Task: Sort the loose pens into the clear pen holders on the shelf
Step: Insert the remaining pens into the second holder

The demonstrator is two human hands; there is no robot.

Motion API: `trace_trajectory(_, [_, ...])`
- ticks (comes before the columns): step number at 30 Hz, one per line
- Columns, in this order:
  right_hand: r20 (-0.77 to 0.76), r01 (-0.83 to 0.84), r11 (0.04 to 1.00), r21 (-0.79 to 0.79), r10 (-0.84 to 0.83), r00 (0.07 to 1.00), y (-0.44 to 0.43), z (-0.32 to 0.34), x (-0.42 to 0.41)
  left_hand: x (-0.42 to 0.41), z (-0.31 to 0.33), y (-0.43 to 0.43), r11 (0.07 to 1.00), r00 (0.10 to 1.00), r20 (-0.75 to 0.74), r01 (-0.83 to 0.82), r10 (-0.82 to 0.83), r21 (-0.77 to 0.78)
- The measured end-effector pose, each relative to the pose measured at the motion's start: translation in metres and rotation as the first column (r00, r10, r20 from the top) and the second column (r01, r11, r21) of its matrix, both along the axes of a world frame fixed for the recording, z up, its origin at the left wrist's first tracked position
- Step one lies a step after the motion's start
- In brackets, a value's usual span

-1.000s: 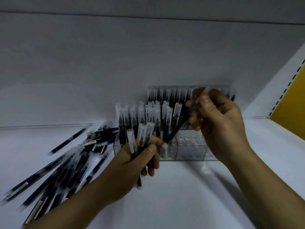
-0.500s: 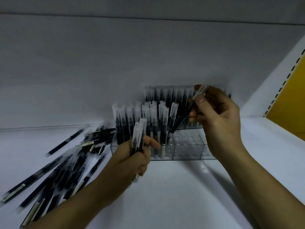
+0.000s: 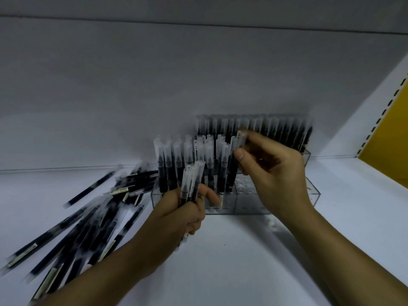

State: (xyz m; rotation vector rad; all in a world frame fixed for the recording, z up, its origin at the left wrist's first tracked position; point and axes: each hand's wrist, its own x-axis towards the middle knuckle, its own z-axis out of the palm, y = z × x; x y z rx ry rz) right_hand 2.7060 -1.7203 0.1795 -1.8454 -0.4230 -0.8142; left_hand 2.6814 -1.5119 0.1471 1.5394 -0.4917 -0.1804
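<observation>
My right hand (image 3: pixel 271 171) pinches one pen (image 3: pixel 237 151) by its clear cap, thumb and fingertips closed on it, tip angled down into the clear holder (image 3: pixel 249 208) below my knuckles. My left hand (image 3: pixel 178 217) is fisted round a small bundle of pens (image 3: pixel 192 182), caps up, just in front of the holder's left end. Loose pile (image 3: pixel 92 208) lies well left of that fist.

Risks: the slanted pen may foul its upright neighbours and tip them; a cap-only pinch could pull the cap off. Blur hides whether the tip has found a slot. The bundle could slide through a slack grip.
</observation>
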Motion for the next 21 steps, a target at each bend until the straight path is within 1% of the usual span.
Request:
trace_trajectory(4, [-0.009,-0.015,1.0,-0.011,0.015,1.0,0.004,-0.001,-0.001,0.002,0.002,-0.003,0.997,0.998,-0.038,0.042,-0.044,-0.071])
trace_trajectory(6, [-0.048,-0.011,0.999,-0.039,0.009,0.999,0.004,-0.001,-0.002,0.003,0.002,-0.004,0.995,0.997,-0.055,0.044,-0.049,-0.084])
trace_trajectory(9, [-0.118,0.036,0.995,-0.092,-0.046,0.992,0.003,-0.001,-0.001,0.003,0.002,-0.004,0.993,0.994,-0.085,0.058,-0.067,-0.107])
trace_trajectory(12, [-0.075,0.095,0.992,-0.083,-0.101,0.992,0.004,0.001,-0.003,0.001,0.004,-0.003,0.991,0.989,-0.129,0.061,-0.077,-0.123])
trace_trajectory(14, [-0.014,0.079,0.996,-0.033,-0.08,0.997,0.005,0.004,-0.007,-0.001,0.005,-0.002,0.988,0.977,-0.18,0.089,-0.112,-0.13])
trace_trajectory(16, [0.034,-0.01,0.999,-0.05,0.012,0.999,0.005,0.005,-0.01,-0.003,0.007,-0.001,0.985,0.962,-0.232,0.116,-0.143,-0.129])
trace_trajectory(17, [0.03,-0.084,0.994,-0.074,0.087,0.996,0.006,0.004,-0.011,-0.004,0.008,0.0,0.985,0.959,-0.242,0.123,-0.15,-0.123])
trace_trajectory(19, [-0.05,-0.268,0.961,-0.066,0.265,0.963,0.009,0.002,-0.012,-0.005,0.01,0.0,0.983,0.96,-0.226,0.142,-0.166,-0.12])
trace_trajectory(21, [-0.15,-0.425,0.905,-0.025,0.417,0.897,0.013,0.001,-0.015,-0.005,0.009,0.001,0.979,0.961,-0.203,0.168,-0.189,-0.117])
